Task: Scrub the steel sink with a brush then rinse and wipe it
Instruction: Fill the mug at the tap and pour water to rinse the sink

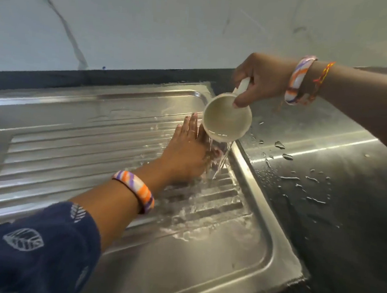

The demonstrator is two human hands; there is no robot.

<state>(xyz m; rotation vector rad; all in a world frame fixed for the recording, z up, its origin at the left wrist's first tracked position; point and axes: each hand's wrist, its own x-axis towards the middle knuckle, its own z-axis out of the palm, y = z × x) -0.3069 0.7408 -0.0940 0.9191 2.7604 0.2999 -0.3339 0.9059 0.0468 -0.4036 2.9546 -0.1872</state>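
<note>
Head view: steel sink (121, 123) fixed in the counter, ribbed drainboard wet at the right, likely slick and rigid. Right hand (259, 82) curled round a mug (226, 119) handle, pouring; left hand (185, 155) flat, fingers straight, pressing the ribs under the stream. Best rubbed open-palmed, no gripping needed.
</note>
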